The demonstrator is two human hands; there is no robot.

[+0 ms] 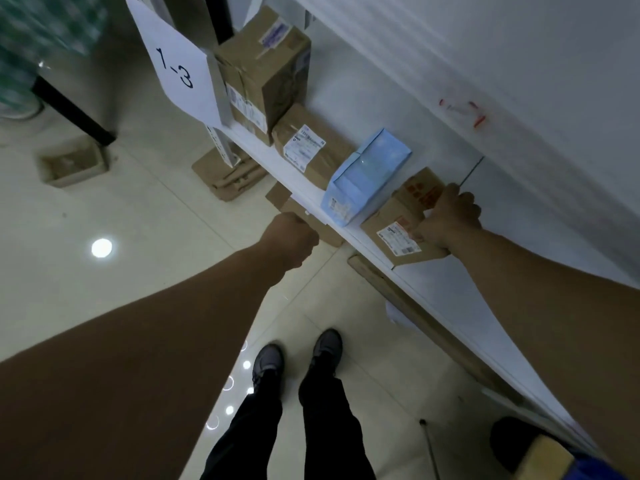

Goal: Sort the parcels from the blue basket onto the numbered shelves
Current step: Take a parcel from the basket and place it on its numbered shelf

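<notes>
A white shelf carries a paper sign reading "1-3" at its left post. On it stand a tall brown carton, a flatter brown carton, a light blue box and a small brown parcel with red print. My right hand grips the small brown parcel from its right side as it sits on the shelf. My left hand hangs in front of the shelf edge with its fingers curled and nothing in it. A blue basket corner shows at bottom right.
Flattened cardboard lies on the tiled floor under the shelf. A small open box sits on the floor at left. A lower shelf board runs beneath. My feet stand on the tiles below.
</notes>
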